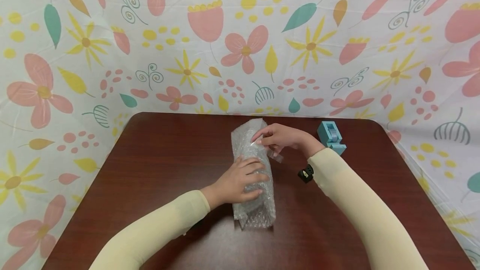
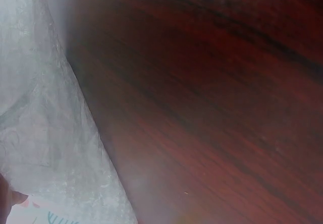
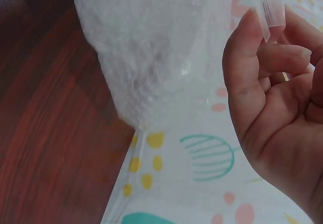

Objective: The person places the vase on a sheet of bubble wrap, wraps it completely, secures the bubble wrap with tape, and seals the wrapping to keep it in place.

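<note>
A bubble-wrapped bundle lies lengthwise on the table, its long side running away from me. My left hand rests across its middle with the fingers spread over the wrap. Above the far part of the bundle, my right hand pinches a strip of clear tape between thumb and fingertips. In the head view, a clear piece of tape shows just below that hand. The left wrist view catches the bubble wrap and a fingertip at its lower left. What the wrap encloses cannot be made out.
A light blue tape dispenser stands at the back right of the dark wooden table, beyond my right wrist. A floral cloth hangs behind the table and along both sides. A black strap with a small device is on my right wrist.
</note>
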Tool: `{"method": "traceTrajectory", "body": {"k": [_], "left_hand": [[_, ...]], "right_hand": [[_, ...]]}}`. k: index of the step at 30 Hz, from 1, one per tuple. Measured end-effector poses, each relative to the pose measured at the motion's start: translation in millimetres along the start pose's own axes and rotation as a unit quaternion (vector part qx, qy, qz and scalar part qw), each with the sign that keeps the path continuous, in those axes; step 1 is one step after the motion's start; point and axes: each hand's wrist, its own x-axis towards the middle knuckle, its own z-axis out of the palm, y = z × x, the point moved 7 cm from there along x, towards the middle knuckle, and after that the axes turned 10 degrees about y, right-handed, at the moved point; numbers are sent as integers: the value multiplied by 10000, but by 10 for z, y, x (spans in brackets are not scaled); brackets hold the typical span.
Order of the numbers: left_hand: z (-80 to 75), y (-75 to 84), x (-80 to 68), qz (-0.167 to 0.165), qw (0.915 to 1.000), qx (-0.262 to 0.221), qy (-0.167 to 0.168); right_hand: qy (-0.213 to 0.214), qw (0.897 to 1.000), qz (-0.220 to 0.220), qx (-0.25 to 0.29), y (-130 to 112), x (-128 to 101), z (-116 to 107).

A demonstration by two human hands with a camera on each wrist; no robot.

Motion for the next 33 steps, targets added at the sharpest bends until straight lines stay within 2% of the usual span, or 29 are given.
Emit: {"method": "traceTrajectory", "body": {"k": [6,12,23,33], "left_hand": [[3,6,5,43,10000,56,-69],[8,-6,-9,24,10000,76,-45],[19,-10,-18,84,9998,191,45],[-14,-5,-23,86,9997,229,85]], "right_hand": [[-188,9992,-115,-348,-124,90,114],[-436,9969,-47,-657,-207,153,208],[-592,9923,-186,-1075,-213,262,299],[-358,9875,-838,-1286,-186,291,361]]}}
